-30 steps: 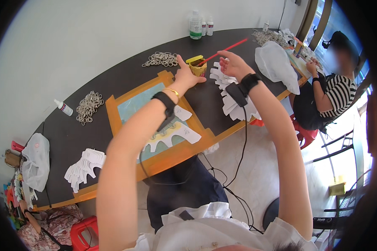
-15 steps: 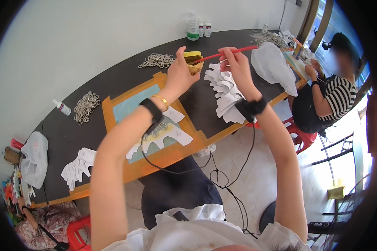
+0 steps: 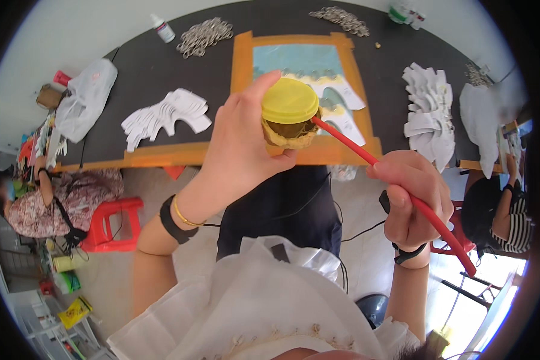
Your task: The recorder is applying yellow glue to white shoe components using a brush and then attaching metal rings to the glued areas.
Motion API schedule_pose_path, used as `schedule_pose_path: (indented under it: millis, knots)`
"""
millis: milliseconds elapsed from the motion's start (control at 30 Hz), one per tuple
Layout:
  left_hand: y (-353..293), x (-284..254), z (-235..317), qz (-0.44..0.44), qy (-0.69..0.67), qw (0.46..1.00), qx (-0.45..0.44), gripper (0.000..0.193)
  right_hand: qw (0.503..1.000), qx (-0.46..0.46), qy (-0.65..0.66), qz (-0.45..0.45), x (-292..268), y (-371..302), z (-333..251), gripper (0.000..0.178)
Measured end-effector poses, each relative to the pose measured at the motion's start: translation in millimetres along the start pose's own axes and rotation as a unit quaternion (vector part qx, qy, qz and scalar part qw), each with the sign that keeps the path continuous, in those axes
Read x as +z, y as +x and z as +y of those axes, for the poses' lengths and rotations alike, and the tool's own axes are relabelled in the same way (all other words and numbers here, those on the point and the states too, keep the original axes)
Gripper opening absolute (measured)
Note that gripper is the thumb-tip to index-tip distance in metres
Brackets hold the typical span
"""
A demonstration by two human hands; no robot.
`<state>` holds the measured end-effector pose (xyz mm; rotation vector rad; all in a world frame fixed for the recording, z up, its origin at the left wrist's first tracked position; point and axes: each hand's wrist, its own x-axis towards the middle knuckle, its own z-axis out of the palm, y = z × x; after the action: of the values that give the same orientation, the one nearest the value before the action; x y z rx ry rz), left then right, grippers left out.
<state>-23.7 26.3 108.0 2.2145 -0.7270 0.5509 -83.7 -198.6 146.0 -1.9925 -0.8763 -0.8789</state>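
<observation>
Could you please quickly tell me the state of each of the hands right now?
Left hand: closed around the yellow-lidded jar.
Right hand: closed, holding the red stick.

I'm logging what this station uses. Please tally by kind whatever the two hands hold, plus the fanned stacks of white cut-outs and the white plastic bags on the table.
Jar with yellow lid: 1
Red stick: 1
Fanned stacks of white cut-outs: 2
White plastic bags: 2
Total: 6
</observation>
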Motion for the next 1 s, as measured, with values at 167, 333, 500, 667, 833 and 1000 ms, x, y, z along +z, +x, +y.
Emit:
schedule_pose_path:
  millis: [167, 333, 500, 667, 833, 1000]
  knots:
    - [-34.4, -7.2, -28.0, -0.024, 0.069, 0.995, -0.062, 0.09, 0.992, 0.034, 0.113, 0.043, 19.0, -7.7, -19.9, 0.021]
    - [-62.3, -0.2, -38.1, 0.006, -0.176, 0.966, -0.187, 0.093, 0.997, 0.045, 0.067, -0.003, 38.6, -6.0, -26.6, 0.027]
    - [-80.5, 3.5, -47.3, 0.057, -0.089, 0.992, -0.073, 0.082, 0.991, 0.116, 0.063, -0.002, 40.8, -5.0, -31.2, 0.038]
    - [-77.8, -12.8, -48.4, 0.004, -0.025, 0.999, -0.026, 0.092, 0.988, 0.136, 0.078, -0.013, 39.9, -2.9, -37.2, 0.048]
    - [-82.6, -7.3, -41.7, 0.024, -0.192, 0.979, -0.063, 0.101, 0.984, 0.085, 0.129, 0.089, 23.5, -6.0, -37.0, 0.045]
    - [-88.7, -3.1, -47.0, 0.052, -0.194, 0.98, -0.012, 0.102, 0.986, 0.068, 0.152, 0.025, 31.4, -4.1, -34.9, 0.038]
